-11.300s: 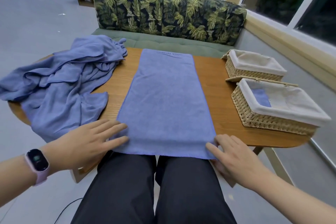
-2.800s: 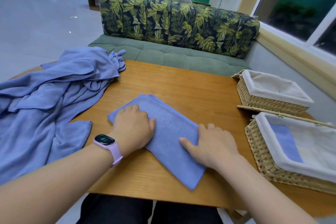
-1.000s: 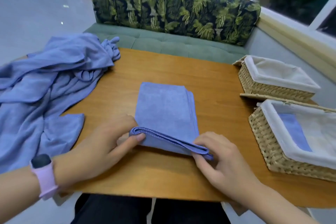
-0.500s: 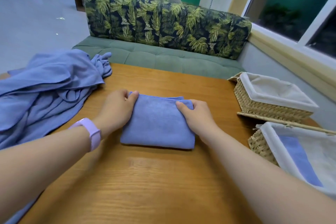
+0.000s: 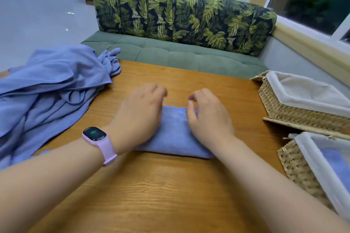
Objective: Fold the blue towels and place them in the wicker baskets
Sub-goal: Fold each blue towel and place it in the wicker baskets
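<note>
Where the wood-grain worktop (image 5: 170,185) meets a leaf-print sofa (image 5: 180,15), rumpled blue towels (image 5: 47,91) heap left, lined wicker baskets (image 5: 295,108) sit right, and the folded towel (image 5: 174,132) lies centred under the left hand (image 5: 138,115) and right hand (image 5: 208,117), fingers loosely curled, gripping nothing.

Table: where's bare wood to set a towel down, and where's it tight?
Bare table in front of the folded towel, between the forearms. Another strip behind the left hand and right hand, toward the sofa. Crowded: unfolded towel pile on the left, far basket and near basket on the right.
</note>
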`<state>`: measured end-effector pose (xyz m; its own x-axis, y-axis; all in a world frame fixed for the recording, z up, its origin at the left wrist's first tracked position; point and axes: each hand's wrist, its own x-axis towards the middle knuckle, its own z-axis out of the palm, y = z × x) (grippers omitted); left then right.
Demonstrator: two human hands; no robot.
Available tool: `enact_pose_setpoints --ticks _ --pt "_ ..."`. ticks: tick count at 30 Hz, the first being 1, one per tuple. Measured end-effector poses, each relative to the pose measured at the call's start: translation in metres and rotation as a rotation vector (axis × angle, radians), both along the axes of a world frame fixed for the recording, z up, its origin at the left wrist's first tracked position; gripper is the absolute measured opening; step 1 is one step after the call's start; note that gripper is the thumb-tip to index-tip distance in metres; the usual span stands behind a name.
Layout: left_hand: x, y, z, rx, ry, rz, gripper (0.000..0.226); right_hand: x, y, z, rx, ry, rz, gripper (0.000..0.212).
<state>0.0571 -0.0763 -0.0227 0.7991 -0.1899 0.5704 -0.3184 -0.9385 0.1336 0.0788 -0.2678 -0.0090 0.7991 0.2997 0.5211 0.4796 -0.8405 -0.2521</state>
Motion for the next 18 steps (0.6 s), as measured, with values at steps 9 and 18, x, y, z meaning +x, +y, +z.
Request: enact_pose_setpoints --ticks 9,18 --pt "-0.024 -0.012 -0.034 0.057 0.505 0.022 0.091 -0.019 0.017 -0.034 -0.255 0.480 0.195 0.066" --pt "-0.030 -0.012 -0.031 -0.014 0.532 0.038 0.101 -0.025 0.011 -0.030 -0.222 0.515 0.088 0.075"
